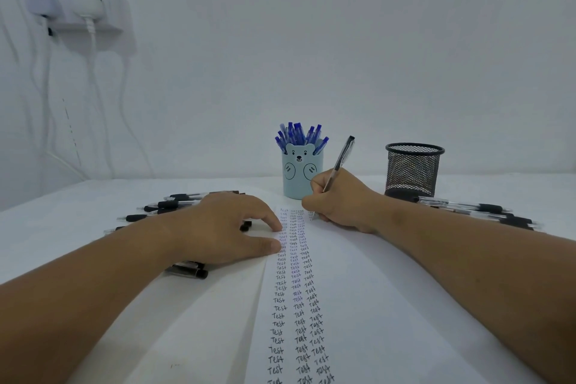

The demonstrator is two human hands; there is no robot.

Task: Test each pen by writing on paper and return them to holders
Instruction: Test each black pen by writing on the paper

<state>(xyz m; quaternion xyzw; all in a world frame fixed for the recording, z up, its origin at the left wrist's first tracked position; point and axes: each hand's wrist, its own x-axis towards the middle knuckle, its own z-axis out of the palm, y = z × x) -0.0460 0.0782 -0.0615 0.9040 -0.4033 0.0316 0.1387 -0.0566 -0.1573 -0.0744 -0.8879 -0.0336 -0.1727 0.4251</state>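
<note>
A: Right hand gripping black pen, tip touching paper just in front of bear holder, starting 4th column

B: Left hand lying flat, fingers relaxed, pinning paper left of bear holder

A: Risking a smudge, w/ right palm dragging over fresh ink; sheet maybe sliding if left lifting

B: Black pens crowding left of bear holder, more right of it by mesh cup; blue pens filling bear holder, cup probably taking the blacks
</note>
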